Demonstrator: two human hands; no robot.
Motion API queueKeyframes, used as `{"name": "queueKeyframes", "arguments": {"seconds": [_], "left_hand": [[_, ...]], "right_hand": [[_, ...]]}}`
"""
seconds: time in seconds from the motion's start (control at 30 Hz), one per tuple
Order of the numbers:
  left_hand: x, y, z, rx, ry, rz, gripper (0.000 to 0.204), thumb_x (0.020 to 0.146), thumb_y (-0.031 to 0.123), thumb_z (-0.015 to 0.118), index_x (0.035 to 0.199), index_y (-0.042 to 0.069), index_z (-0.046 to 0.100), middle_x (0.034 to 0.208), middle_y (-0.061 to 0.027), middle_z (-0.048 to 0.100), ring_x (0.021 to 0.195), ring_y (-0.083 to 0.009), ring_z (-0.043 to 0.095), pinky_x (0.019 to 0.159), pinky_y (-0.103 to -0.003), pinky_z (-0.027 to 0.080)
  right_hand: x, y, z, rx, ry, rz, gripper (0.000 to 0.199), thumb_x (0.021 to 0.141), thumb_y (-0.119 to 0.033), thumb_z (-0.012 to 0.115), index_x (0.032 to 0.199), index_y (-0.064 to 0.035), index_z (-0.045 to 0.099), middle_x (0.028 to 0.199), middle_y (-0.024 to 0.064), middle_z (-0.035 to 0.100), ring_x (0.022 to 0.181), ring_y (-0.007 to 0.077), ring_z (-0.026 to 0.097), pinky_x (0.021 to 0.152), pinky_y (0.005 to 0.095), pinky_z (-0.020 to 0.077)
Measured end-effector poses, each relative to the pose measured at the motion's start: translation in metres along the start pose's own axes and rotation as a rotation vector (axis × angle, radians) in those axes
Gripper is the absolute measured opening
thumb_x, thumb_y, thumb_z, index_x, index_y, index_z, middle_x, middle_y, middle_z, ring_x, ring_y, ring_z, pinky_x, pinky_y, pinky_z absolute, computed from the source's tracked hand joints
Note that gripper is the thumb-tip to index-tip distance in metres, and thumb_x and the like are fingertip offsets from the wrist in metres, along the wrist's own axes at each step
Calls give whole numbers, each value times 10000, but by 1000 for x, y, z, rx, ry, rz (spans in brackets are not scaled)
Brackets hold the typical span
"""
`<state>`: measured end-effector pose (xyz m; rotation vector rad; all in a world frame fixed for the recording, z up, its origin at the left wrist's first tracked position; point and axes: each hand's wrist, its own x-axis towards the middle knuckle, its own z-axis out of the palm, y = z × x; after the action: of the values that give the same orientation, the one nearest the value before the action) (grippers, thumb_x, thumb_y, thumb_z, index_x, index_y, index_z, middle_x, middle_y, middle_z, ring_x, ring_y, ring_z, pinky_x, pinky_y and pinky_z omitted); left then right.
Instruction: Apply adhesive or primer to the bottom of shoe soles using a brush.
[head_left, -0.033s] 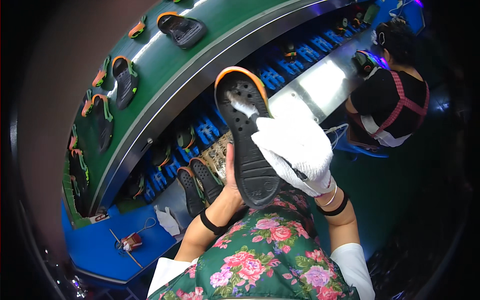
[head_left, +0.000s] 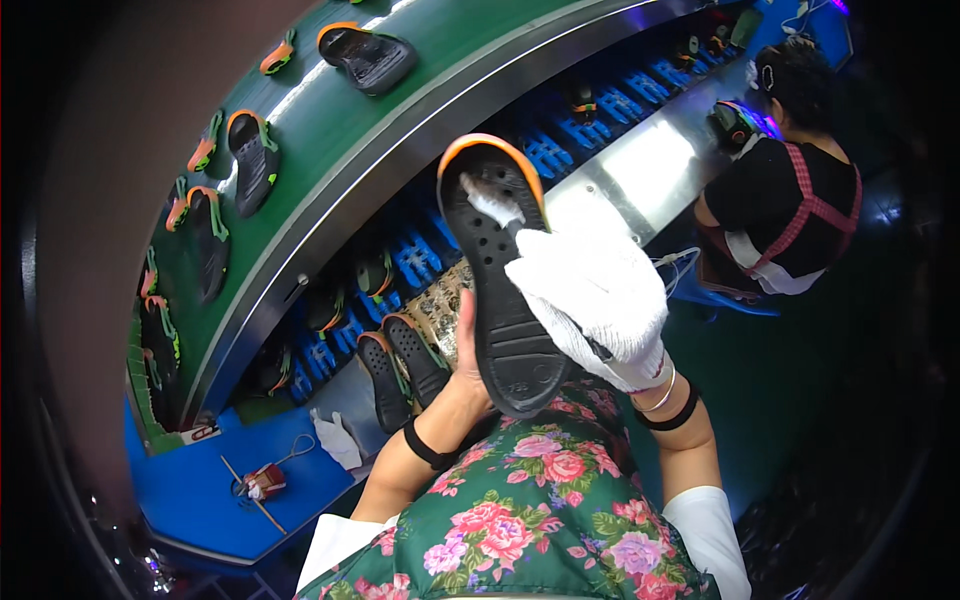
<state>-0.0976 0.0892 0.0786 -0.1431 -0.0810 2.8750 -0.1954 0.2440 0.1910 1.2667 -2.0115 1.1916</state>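
Observation:
My bare left hand (head_left: 466,350) grips a black shoe sole (head_left: 495,300) from its left side, the thumb along the edge and the other fingers hidden beneath. Small round holes dot the sole's front half, grooves cross its heel, and an orange rim curves around the toe. In a white knit glove, my right hand (head_left: 600,305) closes around a brush (head_left: 492,203). Its pale bristles lie over the holed front part; most of the handle is hidden by the glove. Two similar black soles (head_left: 400,365) rest side by side just left of my left forearm.
A green conveyor belt (head_left: 300,140) with a metal edge carries several black soles and orange-green uppers. Beneath it runs a row of blue racks (head_left: 415,260). A blue table (head_left: 200,480) stands lower left, a white glove (head_left: 337,440) beside it. A co-worker (head_left: 790,190) sits at right.
The sole has shifted slightly right in my left hand's grip. The brush has shifted a little with it; my gloved right hand stays nearly in place.

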Motion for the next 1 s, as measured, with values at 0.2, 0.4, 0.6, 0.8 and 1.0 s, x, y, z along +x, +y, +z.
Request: {"name": "queueKeyframes", "arguments": {"seconds": [0.2,0.4,0.6,0.8,1.0], "left_hand": [[-10,-1,-13,-168,-126,-31,890,954,745,470,1563,98,408,1560,-180,476,1414,-374,488,1213,-554,343],[-6,7,-13,-9,26,4,903,951,767,451,1558,98,419,1538,-184,502,1399,-368,507,1200,-565,356],[3,15,-11,-114,-27,-31,927,912,809,472,1526,115,456,1522,-125,524,1382,-350,511,1196,-556,349],[20,24,1,57,-12,35,1005,941,819,371,1617,83,272,1623,-148,388,1441,-353,445,1210,-535,340],[32,30,2,119,31,159,943,955,796,376,1630,147,269,1640,-139,349,1460,-365,408,1200,-569,339]], "right_hand": [[-9,-15,11,145,-141,22,397,815,-22,751,1211,-45,736,1184,125,738,1033,291,702,882,406,560],[-5,-6,9,91,-8,106,327,804,-42,768,1131,-57,765,1128,111,755,975,272,715,835,382,564],[3,-6,9,355,-44,239,253,769,6,792,1012,-62,793,1044,121,777,924,272,731,822,375,571],[-12,2,26,135,-96,150,296,772,12,774,1059,-57,779,1071,144,769,922,282,734,805,376,568],[-9,12,26,307,38,315,230,770,-3,801,992,-58,780,1005,130,767,880,266,732,784,374,573]]}}
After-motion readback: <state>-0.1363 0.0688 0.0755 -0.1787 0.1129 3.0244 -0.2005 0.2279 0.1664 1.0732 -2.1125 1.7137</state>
